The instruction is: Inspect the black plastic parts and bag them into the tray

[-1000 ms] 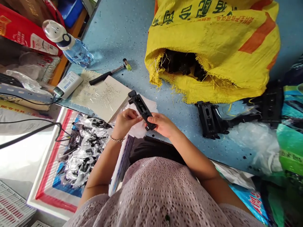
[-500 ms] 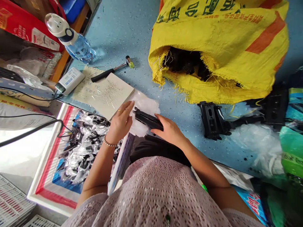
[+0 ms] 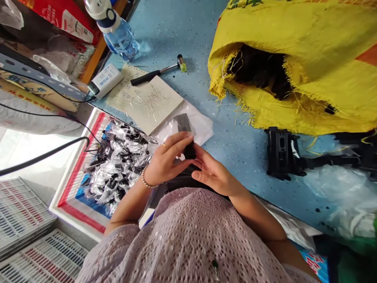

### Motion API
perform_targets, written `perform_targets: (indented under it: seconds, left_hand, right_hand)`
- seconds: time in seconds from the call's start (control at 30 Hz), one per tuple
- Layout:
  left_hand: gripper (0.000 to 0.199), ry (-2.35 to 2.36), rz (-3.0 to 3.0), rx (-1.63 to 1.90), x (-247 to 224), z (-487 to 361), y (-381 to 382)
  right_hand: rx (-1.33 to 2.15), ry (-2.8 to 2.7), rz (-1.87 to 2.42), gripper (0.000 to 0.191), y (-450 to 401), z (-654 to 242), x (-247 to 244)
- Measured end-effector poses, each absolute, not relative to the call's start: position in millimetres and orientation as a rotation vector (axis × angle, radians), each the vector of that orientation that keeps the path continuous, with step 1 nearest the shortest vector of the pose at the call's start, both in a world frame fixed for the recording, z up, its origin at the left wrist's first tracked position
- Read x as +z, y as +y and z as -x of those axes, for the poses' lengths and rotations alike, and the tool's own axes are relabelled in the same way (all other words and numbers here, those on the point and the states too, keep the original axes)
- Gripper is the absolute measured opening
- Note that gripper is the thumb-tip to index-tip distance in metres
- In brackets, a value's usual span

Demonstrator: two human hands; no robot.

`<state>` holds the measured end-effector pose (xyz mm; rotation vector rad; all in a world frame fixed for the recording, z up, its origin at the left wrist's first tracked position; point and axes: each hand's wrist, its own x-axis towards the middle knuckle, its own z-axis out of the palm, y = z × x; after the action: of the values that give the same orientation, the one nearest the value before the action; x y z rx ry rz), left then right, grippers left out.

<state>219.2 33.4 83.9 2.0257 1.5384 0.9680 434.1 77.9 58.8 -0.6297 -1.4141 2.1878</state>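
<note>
A black plastic part (image 3: 189,151) is between my two hands near the table's front edge. My left hand (image 3: 169,159) is closed on its left side, fingers bent over its top. My right hand (image 3: 213,171) touches it from the right with its fingertips, the thumb held apart. Just beyond the fingers, a dark grey flat patch (image 3: 183,122) lies over clear plastic bags (image 3: 200,122). A cream pad (image 3: 157,103) with many tiny pins on it is behind and left of the bags.
A hammer (image 3: 159,72), a white box (image 3: 106,80) and a blue bottle (image 3: 120,37) stand or lie at the back left. A crate (image 3: 63,188) holds bagged parts. Right are a yellow sack (image 3: 253,31) and black parts (image 3: 281,153).
The view has shifted, so the table things appear further right. The black part has turned and moved closer to my body. My left hand has come over to it and closed on it.
</note>
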Motion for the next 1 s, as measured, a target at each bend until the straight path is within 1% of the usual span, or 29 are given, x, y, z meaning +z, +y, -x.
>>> perform_targets:
  seconds: [0.03,0.1,0.13,0.17,0.23,0.27,0.3,0.37,0.43,0.47,0.53,0.57,0.67,0.7,0.77,0.83,0.87,0.93,1.0]
  left_hand:
    - [0.062,1.626,-1.922,0.989,99,-205,25]
    - [0.058,1.792,-1.714,0.956,120,-172,7]
    - [0.056,1.883,-1.618,0.876,122,-155,0]
    - [0.055,1.984,-1.527,0.718,117,-138,-4]
    - [0.048,2.158,-1.346,0.276,82,-111,-5]
    - [0.043,2.206,-1.233,-0.003,55,-104,-4]
    - [0.036,2.201,-1.16,-0.148,25,-100,-2]
    - [0.026,2.14,-1.094,-0.313,-36,-103,-2]
    - [0.026,2.08,-1.071,-0.426,-81,-113,-13]
    - [0.027,2.06,-1.068,-0.474,-95,-117,-23]
    - [0.03,2.044,-1.08,-0.553,-110,-119,-45]
    - [0.027,2.044,-1.095,-0.58,-112,-117,-55]
    - [0.009,2.027,-1.188,-0.597,-115,-108,-70]
    - [0.006,2.007,-1.227,-0.586,-117,-107,-70]
    - [0.008,1.95,-1.295,-0.556,-122,-108,-62]
    - [0.015,1.887,-1.329,-0.537,-124,-110,-50]
    - [0.018,1.856,-1.334,-0.533,-123,-111,-44]
    - [0.022,1.792,-1.331,-0.523,-111,-110,-32]
    - [0.025,1.698,-1.316,-0.501,-84,-109,-20]
  right_hand:
    - [2.253,-1.392,0.576,0.073,80,-437,62]
    - [2.307,-1.35,0.599,0.061,88,-440,62]
    - [2.282,-1.327,0.669,0.054,93,-440,57]
    - [2.237,-1.304,0.753,0.047,97,-440,52]
    - [2.131,-1.258,0.892,0.037,102,-437,40]
    - [2.097,-1.239,0.932,0.035,102,-436,34]
    - [2.081,-1.226,0.955,0.034,103,-435,30]
    - [2.082,-1.212,0.974,0.031,101,-436,25]
    - [2.081,-1.203,0.986,0.029,100,-441,23]
    - [2.071,-1.196,0.999,0.029,99,-445,23]
    - [2.035,-1.181,1.037,0.03,98,-451,20]
    - [2.015,-1.174,1.054,0.03,97,-453,18]
    - [1.993,-1.183,1.06,0.029,96,-454,12]
    - [1.997,-1.207,1.046,0.028,97,-453,10]
    - [1.969,-1.311,1.027,0.026,101,-456,13]
    - [1.798,-1.52,1.063,0.025,107,-471,24]
    - [1.63,-1.647,1.118,0.026,111,-485,32]
    - [1.163,-1.883,1.279,0.029,121,-522,52]
    - [0.7,-2.026,1.481,0.037,135,-564,70]
